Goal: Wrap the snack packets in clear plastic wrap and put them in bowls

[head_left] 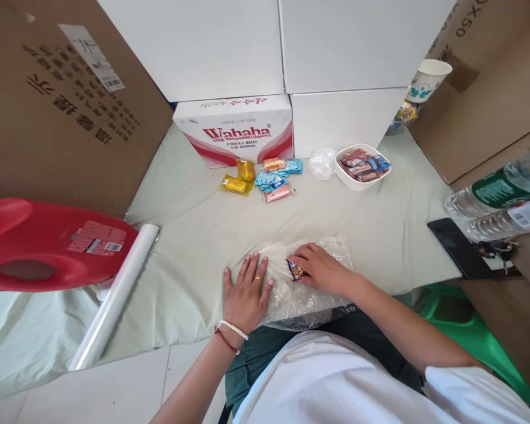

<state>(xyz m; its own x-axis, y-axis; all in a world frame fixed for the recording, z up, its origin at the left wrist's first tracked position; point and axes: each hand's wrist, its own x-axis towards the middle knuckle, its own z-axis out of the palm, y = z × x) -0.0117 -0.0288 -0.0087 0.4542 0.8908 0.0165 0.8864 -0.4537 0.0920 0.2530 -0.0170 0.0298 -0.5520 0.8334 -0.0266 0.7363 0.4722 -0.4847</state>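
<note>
A sheet of clear plastic wrap [287,300] lies crinkled on the cloth at the table's front edge, partly hanging over it. My left hand [246,291] rests flat on the sheet's left side, fingers spread. Near the sheet's middle, my right hand [320,268] has its fingers closed on a small brown snack packet [295,270]; most of the packet is hidden under the hand. Farther back sit yellow-wrapped snacks [237,184], blue packets [267,178] and a pink-wrapped snack [277,193].
A white bowl [357,184] of packets stands beside crumpled plastic [321,163]. Behind is a Wahaha box [242,132]. On the left lie a roll of film [115,297] and a red jug [57,244]. Bottles [497,194] and a phone [453,247] are at the right.
</note>
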